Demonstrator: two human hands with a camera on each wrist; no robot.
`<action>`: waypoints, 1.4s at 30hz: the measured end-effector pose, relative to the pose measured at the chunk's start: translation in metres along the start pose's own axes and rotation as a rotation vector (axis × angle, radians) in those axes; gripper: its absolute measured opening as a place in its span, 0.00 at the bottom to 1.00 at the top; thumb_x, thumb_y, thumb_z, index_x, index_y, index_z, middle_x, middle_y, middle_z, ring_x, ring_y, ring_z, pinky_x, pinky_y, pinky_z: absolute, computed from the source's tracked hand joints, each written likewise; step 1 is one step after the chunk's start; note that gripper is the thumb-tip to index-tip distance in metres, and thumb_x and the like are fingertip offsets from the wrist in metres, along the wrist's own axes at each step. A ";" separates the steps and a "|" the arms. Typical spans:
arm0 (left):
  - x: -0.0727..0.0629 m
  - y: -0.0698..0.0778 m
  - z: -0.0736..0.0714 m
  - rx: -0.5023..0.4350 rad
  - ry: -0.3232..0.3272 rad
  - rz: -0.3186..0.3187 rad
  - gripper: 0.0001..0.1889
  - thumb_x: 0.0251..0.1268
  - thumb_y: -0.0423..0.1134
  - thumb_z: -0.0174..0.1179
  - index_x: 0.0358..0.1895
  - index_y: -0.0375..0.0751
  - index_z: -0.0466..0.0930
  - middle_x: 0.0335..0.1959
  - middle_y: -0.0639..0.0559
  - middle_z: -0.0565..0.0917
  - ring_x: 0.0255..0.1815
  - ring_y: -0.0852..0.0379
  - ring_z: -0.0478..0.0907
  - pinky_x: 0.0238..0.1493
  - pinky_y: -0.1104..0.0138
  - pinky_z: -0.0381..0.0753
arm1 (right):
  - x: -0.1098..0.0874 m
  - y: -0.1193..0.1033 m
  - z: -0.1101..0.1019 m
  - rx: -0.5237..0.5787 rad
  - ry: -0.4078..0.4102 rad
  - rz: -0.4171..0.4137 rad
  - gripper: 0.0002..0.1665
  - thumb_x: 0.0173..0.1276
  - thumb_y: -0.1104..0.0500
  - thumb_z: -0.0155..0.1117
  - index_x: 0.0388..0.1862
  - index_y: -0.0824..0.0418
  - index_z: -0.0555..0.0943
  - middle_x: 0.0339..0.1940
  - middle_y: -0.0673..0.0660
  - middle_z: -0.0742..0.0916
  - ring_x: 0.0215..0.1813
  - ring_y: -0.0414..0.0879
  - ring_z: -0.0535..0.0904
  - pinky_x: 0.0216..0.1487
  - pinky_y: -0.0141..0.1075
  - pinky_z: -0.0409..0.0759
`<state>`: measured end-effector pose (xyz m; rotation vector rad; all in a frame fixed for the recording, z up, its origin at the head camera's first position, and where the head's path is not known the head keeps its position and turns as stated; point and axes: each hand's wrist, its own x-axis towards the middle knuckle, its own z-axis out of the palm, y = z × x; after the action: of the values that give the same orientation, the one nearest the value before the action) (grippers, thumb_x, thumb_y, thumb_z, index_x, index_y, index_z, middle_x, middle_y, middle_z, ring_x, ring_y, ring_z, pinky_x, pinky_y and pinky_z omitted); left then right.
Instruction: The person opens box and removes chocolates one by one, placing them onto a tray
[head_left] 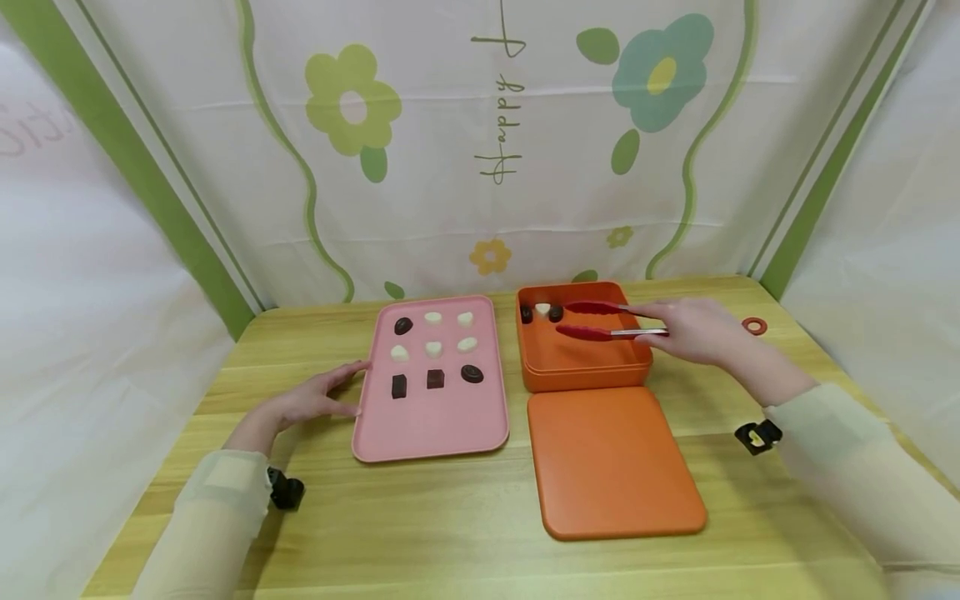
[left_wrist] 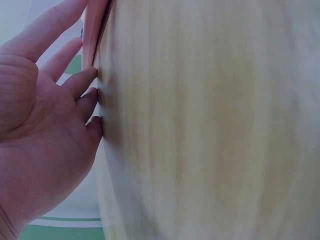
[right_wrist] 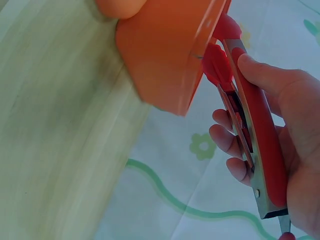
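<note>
My right hand (head_left: 693,329) grips a pair of red-tipped metal tongs (right_wrist: 262,145), thumb on one arm and fingers round the other. The tongs' red tips stand apart over the orange box (head_left: 585,379). Inside the box's far left corner are a white chocolate (head_left: 542,309) and two dark chocolates, one of them a dark round chocolate (head_left: 556,313) near the upper tip. With fingers extended, my left hand (head_left: 311,398) touches the left edge of the pink tray (head_left: 431,433). Several white and dark chocolates, including a dark square one (head_left: 436,379), lie in rows on the tray.
An orange lid (head_left: 618,467) lies flat in front of the box. Right of my right hand is a small red ring (head_left: 754,326) on the wooden table (head_left: 420,533). A white flowered cloth (head_left: 450,208) hangs behind the table.
</note>
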<state>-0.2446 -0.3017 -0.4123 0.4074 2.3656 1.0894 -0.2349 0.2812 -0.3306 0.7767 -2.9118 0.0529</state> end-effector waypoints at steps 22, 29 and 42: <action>-0.001 0.001 0.000 0.005 0.004 -0.001 0.46 0.59 0.46 0.69 0.78 0.50 0.51 0.78 0.36 0.46 0.76 0.34 0.41 0.70 0.38 0.42 | 0.039 0.010 0.016 0.006 -0.094 0.043 0.27 0.64 0.48 0.69 0.59 0.60 0.81 0.18 0.48 0.75 0.24 0.47 0.70 0.22 0.37 0.64; -0.001 0.000 0.000 0.002 0.003 0.000 0.46 0.60 0.46 0.69 0.78 0.50 0.51 0.78 0.37 0.45 0.76 0.35 0.40 0.70 0.38 0.41 | 0.043 0.009 0.017 0.001 -0.093 0.036 0.27 0.64 0.48 0.69 0.58 0.60 0.82 0.21 0.49 0.80 0.25 0.47 0.71 0.23 0.39 0.67; 0.000 -0.001 0.000 -0.001 0.005 0.001 0.46 0.59 0.46 0.69 0.78 0.49 0.51 0.78 0.36 0.46 0.76 0.35 0.41 0.70 0.39 0.42 | 0.045 0.009 0.017 -0.005 -0.096 0.015 0.26 0.67 0.49 0.67 0.59 0.61 0.81 0.15 0.48 0.74 0.23 0.46 0.69 0.23 0.38 0.66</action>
<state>-0.2442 -0.3027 -0.4134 0.4055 2.3699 1.0929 -0.2795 0.2657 -0.3420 0.7774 -3.0071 0.0101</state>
